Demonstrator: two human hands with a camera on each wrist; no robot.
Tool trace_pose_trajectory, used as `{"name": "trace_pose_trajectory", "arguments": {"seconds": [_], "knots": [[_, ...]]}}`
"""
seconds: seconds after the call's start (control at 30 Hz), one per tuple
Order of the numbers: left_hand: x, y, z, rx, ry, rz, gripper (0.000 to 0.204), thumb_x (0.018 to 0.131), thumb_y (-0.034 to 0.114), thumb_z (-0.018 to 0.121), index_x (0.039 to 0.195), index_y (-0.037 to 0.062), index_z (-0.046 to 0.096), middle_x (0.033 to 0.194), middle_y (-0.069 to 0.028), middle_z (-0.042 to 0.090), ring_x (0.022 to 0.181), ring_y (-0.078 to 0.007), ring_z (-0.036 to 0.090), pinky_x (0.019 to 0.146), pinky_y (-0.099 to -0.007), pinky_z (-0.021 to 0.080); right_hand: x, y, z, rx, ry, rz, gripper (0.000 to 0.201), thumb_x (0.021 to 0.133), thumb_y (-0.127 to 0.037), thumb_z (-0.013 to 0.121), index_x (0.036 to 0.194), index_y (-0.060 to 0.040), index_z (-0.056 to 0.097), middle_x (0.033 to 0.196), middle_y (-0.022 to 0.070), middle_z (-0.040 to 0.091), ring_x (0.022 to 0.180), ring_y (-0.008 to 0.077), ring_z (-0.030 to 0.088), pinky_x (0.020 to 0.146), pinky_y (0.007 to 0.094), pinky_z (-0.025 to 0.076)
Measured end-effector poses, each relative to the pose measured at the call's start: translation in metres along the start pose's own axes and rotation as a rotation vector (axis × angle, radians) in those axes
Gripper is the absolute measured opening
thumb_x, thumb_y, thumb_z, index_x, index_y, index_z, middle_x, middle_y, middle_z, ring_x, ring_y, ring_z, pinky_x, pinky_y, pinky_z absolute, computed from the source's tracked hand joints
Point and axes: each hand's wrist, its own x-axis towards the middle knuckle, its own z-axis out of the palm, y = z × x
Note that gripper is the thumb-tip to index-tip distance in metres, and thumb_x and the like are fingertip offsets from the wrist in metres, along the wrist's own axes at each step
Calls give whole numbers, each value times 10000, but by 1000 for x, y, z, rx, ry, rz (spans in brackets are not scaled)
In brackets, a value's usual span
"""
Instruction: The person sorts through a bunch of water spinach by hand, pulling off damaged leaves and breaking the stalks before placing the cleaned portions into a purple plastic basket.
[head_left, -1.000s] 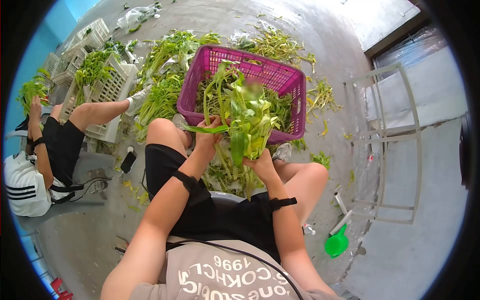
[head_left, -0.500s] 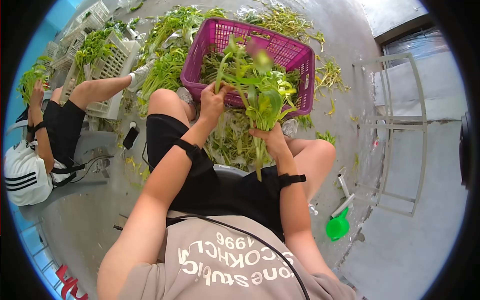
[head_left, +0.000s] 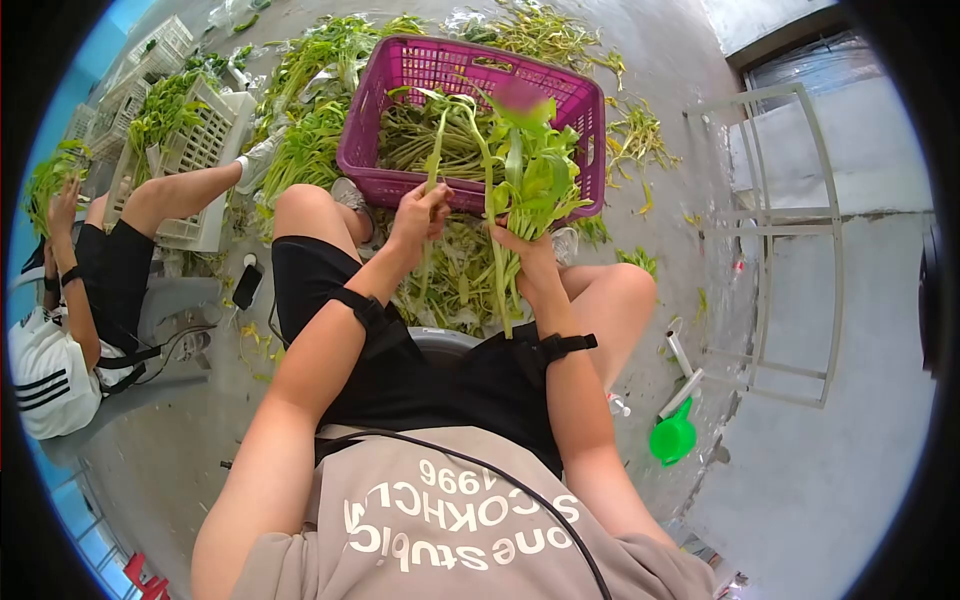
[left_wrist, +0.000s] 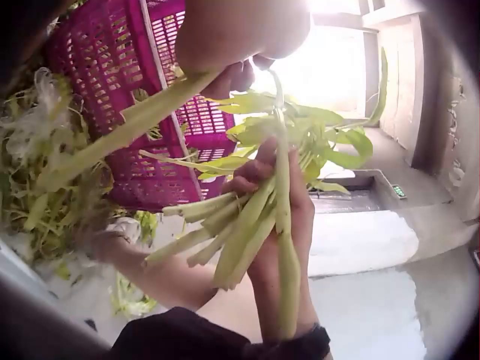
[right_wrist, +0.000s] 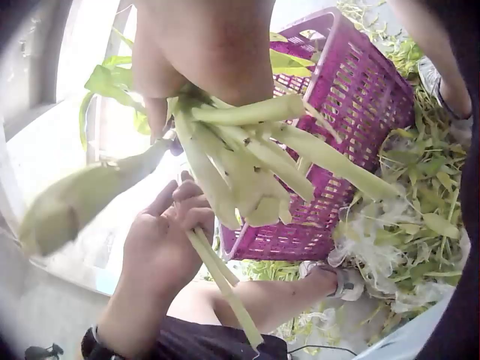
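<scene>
In the head view my right hand grips a bunch of leafy green stems, leaves up toward the crate. Its thick cut ends fan out below the fist in the right wrist view. One longer stem stands apart from the others. To the left, my left hand pinches a slim stem between thumb and fingers, its lower end pointing down. Both hands are just in front of a purple plastic crate with greens inside.
Loose leaves cover the floor between my feet, under my hands. More greens lie left of the crate. Another person sits at the left beside white crates. A green scoop and a metal frame are at the right.
My left hand has moved away from a broad leaf at the bunch and now pinches a slim stem beside it. My right hand keeps its hold. The head view has shifted.
</scene>
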Motion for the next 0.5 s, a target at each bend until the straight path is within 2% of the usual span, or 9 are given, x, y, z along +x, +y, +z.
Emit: {"name": "trace_pose_trajectory", "arguments": {"seconds": [0.03, 0.1, 0.13, 0.23, 0.27, 0.3, 0.37, 0.5], "knots": [[-2, -4, 3, 3, -1, -4, 268, 1045, 353, 562, 977, 96, 600, 665, 33, 502, 436, -72, 380, 445, -253, 315, 2, 1, 0, 4, 4, 1, 293, 830, 62, 759, 1088, -21, 647, 1037, 60, 693, 974, 185, 687, 848, 320, 548], [-7, -13, 16, -116, -77, -87, 241, 1075, 363, 486, 1156, 143, 540, 753, 26, 518, 458, -73, 388, 472, -254, 334, 4, 4, 2, -96, 12, -28, 324, 837, 55, 754, 1137, -8, 649, 1057, 74, 708, 961, 187, 693, 827, 322, 554], [-10, -16, 21, -99, -87, -91, 281, 1062, 405, 509, 1216, 170, 521, 781, 23, 520, 458, -67, 378, 462, -242, 323, 4, 5, 4, -84, 4, -27, 344, 834, 52, 758, 1158, -3, 659, 1055, 68, 720, 934, 171, 689, 814, 310, 547], [-20, -10, 28, -22, -93, -109, 336, 1045, 437, 538, 1248, 169, 533, 783, 30, 511, 470, -56, 388, 454, -231, 311, 2, 7, 13, -180, -77, -48, 336, 818, 50, 773, 1133, -10, 672, 1032, 52, 723, 903, 147, 677, 783, 297, 532], [-18, -13, 25, -49, -116, -110, 340, 1024, 407, 595, 1255, 162, 554, 753, 44, 506, 479, -46, 394, 450, -223, 301, -1, 6, 15, -200, -118, -64, 332, 809, 42, 784, 1119, -17, 682, 993, 31, 720, 865, 128, 661, 752, 288, 517], [-16, -14, 24, -48, -116, -111, 340, 1024, 407, 595, 1255, 162, 554, 753, 44, 506, 479, -46, 394, 450, -223, 301, 0, 9, 14, -199, -117, -63, 332, 809, 42, 784, 1119, -17, 682, 993, 31, 720, 865, 128, 661, 752, 288, 517], [-12, -15, 23, 88, -138, -122, 231, 1018, 362, 619, 1060, 139, 577, 671, 66, 472, 478, -27, 391, 439, -231, 285, 4, 16, 10, -203, -124, -83, 320, 817, 32, 781, 1117, -22, 683, 966, 23, 706, 829, 131, 651, 723, 298, 514], [-10, -13, 20, -26, -108, -98, 250, 990, 280, 667, 1147, 101, 595, 688, 46, 519, 492, -30, 400, 456, -230, 313, 1, 4, 11, -111, -97, -14, 262, 837, 4, 774, 1075, -35, 671, 911, 17, 676, 782, 145, 634, 699, 300, 508]]}}
